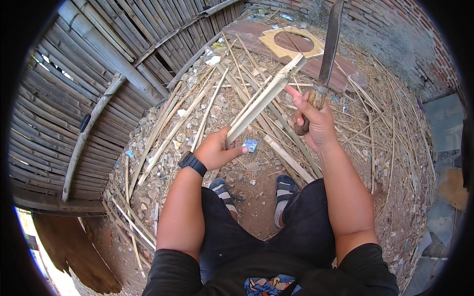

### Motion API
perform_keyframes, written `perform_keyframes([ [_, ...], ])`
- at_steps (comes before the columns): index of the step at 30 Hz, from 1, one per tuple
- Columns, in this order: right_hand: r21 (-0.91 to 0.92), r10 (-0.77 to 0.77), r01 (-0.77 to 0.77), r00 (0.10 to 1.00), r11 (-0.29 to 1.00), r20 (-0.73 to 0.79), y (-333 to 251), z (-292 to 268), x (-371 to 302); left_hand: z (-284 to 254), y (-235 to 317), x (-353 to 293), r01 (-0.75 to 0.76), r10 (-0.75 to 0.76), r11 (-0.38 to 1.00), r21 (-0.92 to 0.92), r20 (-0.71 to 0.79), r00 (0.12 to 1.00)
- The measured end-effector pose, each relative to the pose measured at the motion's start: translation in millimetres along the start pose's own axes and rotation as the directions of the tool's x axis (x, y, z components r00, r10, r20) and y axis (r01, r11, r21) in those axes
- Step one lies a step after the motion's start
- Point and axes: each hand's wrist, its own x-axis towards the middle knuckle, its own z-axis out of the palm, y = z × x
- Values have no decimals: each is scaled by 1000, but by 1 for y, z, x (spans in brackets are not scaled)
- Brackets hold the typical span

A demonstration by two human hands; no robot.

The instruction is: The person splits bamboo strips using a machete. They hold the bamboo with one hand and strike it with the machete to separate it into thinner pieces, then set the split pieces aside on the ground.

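Note:
My left hand [216, 150], with a black watch on the wrist, is closed around the lower end of a split bamboo piece [261, 102]. The bamboo slants up and away to the right, its pale inner side showing and its far end rough. My right hand [317, 123] grips a machete [330, 49] by its wooden handle, fingers wrapped round it. The dark blade stands upright, pointing away from me, apart from the bamboo. One finger of my right hand stretches out to the bamboo near its far end; whether it touches cannot be made out.
Bamboo strips [182, 126] and dry shavings litter the stony dirt around my sandalled feet [285, 195]. Ahead lie a brown board [247, 33] and a yellowish panel with a round hole [268, 40]. A bamboo wall [54, 116] stands left, a brick wall [395, 34] right.

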Motion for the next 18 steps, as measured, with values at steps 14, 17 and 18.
perform_keyframes([
  [14,-163,-91,33,930,986,-357,17,24,20,-96,-77,-81,250,-252,968,-27,-125,960],
  [17,-117,-29,-14,934,993,-357,23,25,25,-60,-207,-132,392,-379,889,236,-99,920],
  [18,-122,-17,-28,935,992,-355,23,22,26,-35,-253,-148,407,-404,863,301,-75,912],
])
